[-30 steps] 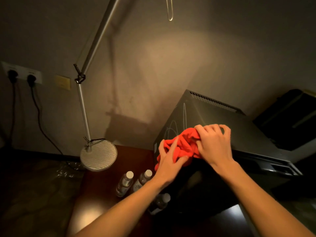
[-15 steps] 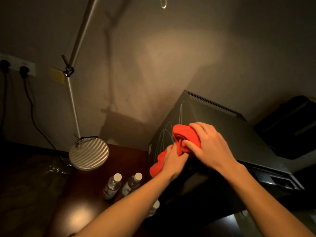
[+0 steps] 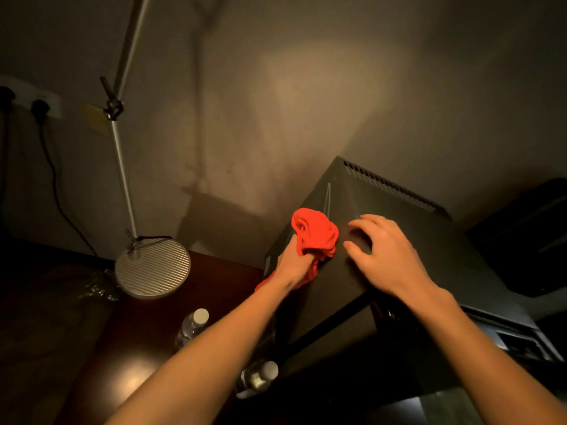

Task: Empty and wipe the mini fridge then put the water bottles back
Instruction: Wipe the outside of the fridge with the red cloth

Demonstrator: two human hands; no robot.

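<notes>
The wiping step looked in hand. The left hand point(image 3: 294, 265) clutched the bunched red cloth point(image 3: 316, 233) on the fridge point(image 3: 414, 240) top's left edge; the right hand point(image 3: 386, 256) rested beside it, fingers spread, grasping nothing. Two bottles point(image 3: 193, 325) stood on the table point(image 3: 129, 348), near left. Next probably called for sweeping the cloth across.

Red cloth point(image 3: 316, 233) (bunched) on the dark mini fridge point(image 3: 429, 259).
</notes>
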